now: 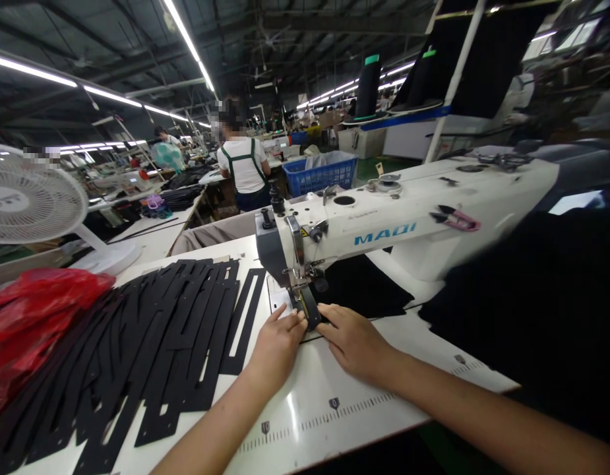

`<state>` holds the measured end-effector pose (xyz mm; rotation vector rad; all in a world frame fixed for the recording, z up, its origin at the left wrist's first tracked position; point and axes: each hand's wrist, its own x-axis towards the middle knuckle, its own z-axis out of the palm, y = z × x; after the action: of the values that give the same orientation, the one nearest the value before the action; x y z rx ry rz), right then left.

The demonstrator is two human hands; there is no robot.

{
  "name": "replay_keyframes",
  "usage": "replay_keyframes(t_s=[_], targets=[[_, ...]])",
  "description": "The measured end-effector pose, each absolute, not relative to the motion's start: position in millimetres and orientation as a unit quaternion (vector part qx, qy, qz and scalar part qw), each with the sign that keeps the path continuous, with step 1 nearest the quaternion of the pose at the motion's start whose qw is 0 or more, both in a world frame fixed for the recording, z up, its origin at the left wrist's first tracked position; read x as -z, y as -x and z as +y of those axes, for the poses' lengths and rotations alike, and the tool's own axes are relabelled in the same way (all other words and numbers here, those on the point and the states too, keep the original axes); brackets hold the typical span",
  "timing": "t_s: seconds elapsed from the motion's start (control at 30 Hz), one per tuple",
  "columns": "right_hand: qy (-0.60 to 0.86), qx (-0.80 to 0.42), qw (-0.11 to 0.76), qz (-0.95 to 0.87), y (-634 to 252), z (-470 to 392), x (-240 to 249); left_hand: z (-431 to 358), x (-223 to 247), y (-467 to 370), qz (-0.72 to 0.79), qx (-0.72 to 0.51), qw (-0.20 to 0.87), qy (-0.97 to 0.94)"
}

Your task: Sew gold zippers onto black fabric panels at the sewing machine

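Note:
A black slotted strip lies under the presser foot of a white sewing machine. My left hand is on its left side, with bent fingertips against the strip's edge beside the metal needle plate. From the right, my right hand holds the strip's other edge between bent fingers and thumb. Both hands are closed on the strip close to the foot; the thumbs and undersides are partly hidden. Black cloth lies behind the right hand, under the machine arm.
Many black slotted strips are piled on the left of the white table. Beyond them are a red plastic bag and a white fan. Pink-handled snips rest on the machine. A blue basket and a person are behind.

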<state>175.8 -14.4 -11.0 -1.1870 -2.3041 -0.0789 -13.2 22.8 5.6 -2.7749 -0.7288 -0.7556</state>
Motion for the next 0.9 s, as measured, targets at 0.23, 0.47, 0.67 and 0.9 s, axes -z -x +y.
replay_keyframes(t_s=[0.23,0.47,0.67,0.9], targets=[[0.431,0.01,0.308,-0.848,-177.0,3.7,18.6,32.6,-4.9,11.7,-0.329,0.264,0.07,0.904],[0.41,0.06,0.398,-0.819,-179.0,-2.0,9.8,30.2,1.5,15.3,-0.318,0.291,0.096,0.897],[0.398,0.062,0.334,-0.852,-173.2,10.3,22.6,34.1,2.7,11.4,-0.282,0.298,0.127,0.903],[0.41,0.06,0.309,-0.856,-171.0,15.5,18.5,38.3,2.3,13.5,-0.255,0.273,0.134,0.918]])
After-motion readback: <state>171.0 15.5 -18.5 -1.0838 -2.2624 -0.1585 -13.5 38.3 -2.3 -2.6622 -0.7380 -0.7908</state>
